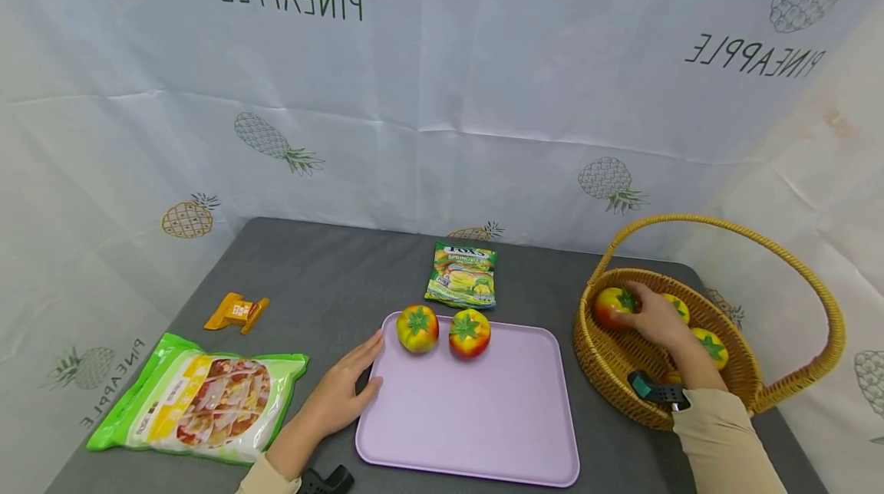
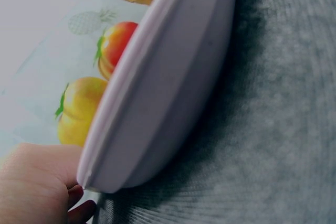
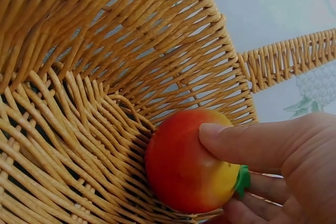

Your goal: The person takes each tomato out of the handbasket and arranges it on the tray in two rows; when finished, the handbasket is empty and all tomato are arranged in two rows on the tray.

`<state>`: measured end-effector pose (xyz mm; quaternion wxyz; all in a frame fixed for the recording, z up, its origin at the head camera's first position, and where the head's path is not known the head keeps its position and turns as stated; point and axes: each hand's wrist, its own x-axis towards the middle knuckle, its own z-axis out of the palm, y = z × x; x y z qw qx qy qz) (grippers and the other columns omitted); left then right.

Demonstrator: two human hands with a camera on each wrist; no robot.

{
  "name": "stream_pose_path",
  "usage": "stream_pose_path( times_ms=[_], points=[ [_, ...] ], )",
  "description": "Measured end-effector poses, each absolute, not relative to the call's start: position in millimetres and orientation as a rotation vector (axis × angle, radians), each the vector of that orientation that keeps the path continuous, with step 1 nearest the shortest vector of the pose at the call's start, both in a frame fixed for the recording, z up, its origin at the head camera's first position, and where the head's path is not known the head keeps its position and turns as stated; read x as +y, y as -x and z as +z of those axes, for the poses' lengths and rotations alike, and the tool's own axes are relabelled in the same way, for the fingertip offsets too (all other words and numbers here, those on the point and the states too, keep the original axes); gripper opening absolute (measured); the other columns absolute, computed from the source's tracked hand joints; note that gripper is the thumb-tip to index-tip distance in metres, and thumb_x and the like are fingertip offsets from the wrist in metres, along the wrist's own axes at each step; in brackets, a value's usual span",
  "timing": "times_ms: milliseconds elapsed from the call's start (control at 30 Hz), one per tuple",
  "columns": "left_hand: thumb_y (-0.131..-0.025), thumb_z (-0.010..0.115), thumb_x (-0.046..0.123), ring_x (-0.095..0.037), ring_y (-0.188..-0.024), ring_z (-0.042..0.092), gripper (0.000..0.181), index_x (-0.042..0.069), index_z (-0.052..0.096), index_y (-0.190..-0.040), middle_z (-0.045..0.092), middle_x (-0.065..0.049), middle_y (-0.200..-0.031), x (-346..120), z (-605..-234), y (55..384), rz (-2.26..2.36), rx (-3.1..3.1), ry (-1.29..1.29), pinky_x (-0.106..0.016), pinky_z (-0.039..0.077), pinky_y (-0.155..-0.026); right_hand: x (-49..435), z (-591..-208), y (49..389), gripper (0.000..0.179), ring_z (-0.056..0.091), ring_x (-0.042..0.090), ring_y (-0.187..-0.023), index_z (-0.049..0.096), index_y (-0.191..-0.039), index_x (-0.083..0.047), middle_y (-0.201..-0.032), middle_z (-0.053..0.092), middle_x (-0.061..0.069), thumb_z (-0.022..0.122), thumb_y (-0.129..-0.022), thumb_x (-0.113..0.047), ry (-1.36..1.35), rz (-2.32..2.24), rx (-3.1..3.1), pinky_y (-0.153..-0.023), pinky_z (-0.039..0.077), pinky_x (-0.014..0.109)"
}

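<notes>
In the head view, my right hand [image 1: 656, 315] reaches into a wicker basket [image 1: 601, 371] at the right and holds a red-and-yellow tomato [image 1: 613, 307] with a green leafy top. The right wrist view shows the thumb pressed on the side of this tomato [image 3: 184, 163], with fingers behind it near its green top. My left hand [image 1: 340, 393] rests at the left edge of a lilac tray [image 1: 470, 417], thumb and fingertips at the rim. Two similar tomatoes, a left one [image 1: 417, 328] and a right one [image 1: 470, 334], sit along the tray's far side.
More tomatoes [image 1: 711, 347] lie in the basket, whose tall handle [image 1: 822, 294] arches over its right side. Behind the tray lies a green Fox's candy bag [image 1: 461, 276]. At the left are an orange wrapped snack [image 1: 237, 313] and a large green-and-white food bag [image 1: 207, 402].
</notes>
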<state>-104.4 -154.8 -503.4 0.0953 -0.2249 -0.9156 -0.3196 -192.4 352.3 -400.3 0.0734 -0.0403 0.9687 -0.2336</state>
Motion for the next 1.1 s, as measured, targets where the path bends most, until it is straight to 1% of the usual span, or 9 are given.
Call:
stream_pose_path(
  times_ms=[167, 333, 433, 733, 900, 1000, 1100],
  points=[
    [-0.086, 0.066, 0.016, -0.029, -0.131, 0.046, 0.058, 0.003, 0.046, -0.14, 0.042, -0.008, -0.148, -155, -504, 104, -0.955, -2.719, 0.662, -0.049, 0.042, -0.102, 354, -403, 196, 0.086, 0.04, 0.057, -0.117, 0.027, -0.14, 0.016, -0.136, 0.036, 0.041, 0.065, -0.087, -0.04, 0.117, -0.658, 2.908, -0.093, 0.038, 0.064],
    [-0.086, 0.066, 0.015, -0.029, -0.13, 0.046, 0.058, 0.002, 0.047, -0.139, 0.042, -0.009, -0.148, -155, -503, 104, -0.948, -2.711, 0.661, -0.049, 0.042, -0.102, 353, -404, 197, 0.086, 0.046, 0.056, -0.112, 0.032, -0.137, 0.016, -0.13, 0.042, 0.041, 0.067, -0.085, -0.042, 0.124, -0.62, 2.908, -0.089, 0.041, 0.062],
    [-0.086, 0.066, 0.016, -0.029, -0.13, 0.047, 0.058, 0.002, 0.047, -0.139, 0.043, -0.009, -0.147, -155, -503, 104, -0.938, -2.706, 0.665, -0.049, 0.042, -0.101, 352, -402, 197, 0.084, 0.047, 0.054, -0.112, 0.035, -0.136, 0.016, -0.13, 0.044, 0.04, 0.068, -0.085, -0.042, 0.143, -0.619, 2.919, -0.09, 0.042, 0.062],
    [-0.087, 0.066, 0.017, -0.029, -0.13, 0.047, 0.058, 0.003, 0.047, -0.139, 0.043, -0.008, -0.148, -155, -505, 106, -0.925, -2.698, 0.68, -0.049, 0.043, -0.101, 347, -394, 193, 0.081, 0.041, 0.052, -0.118, 0.035, -0.137, 0.012, -0.136, 0.036, 0.038, 0.067, -0.085, -0.042, 0.218, -0.726, 2.942, -0.094, 0.037, 0.064],
    [-0.087, 0.066, 0.016, -0.028, -0.13, 0.047, 0.058, 0.004, 0.046, -0.14, 0.042, -0.007, -0.148, -155, -507, 106, -0.931, -2.7, 0.679, -0.049, 0.043, -0.101, 346, -388, 190, 0.082, 0.038, 0.051, -0.118, 0.035, -0.137, 0.011, -0.137, 0.032, 0.038, 0.067, -0.085, -0.043, 0.251, -0.753, 2.962, -0.093, 0.038, 0.064],
    [-0.087, 0.066, 0.016, -0.028, -0.13, 0.047, 0.058, 0.004, 0.046, -0.14, 0.042, -0.007, -0.148, -155, -507, 106, -0.934, -2.703, 0.677, -0.049, 0.042, -0.102, 343, -383, 184, 0.081, 0.044, 0.046, -0.111, 0.035, -0.138, 0.01, -0.137, 0.034, 0.036, 0.067, -0.085, -0.043, 0.269, -0.762, 2.982, -0.087, 0.044, 0.059],
    [-0.087, 0.065, 0.016, -0.028, -0.13, 0.046, 0.058, 0.004, 0.046, -0.14, 0.042, -0.007, -0.148, -156, -507, 105, -0.934, -2.709, 0.672, -0.05, 0.042, -0.102, 339, -377, 178, 0.078, 0.049, 0.038, -0.103, 0.037, -0.138, 0.007, -0.135, 0.038, 0.031, 0.067, -0.085, -0.042, 0.29, -0.783, 3.017, -0.081, 0.048, 0.047]
  ],
)
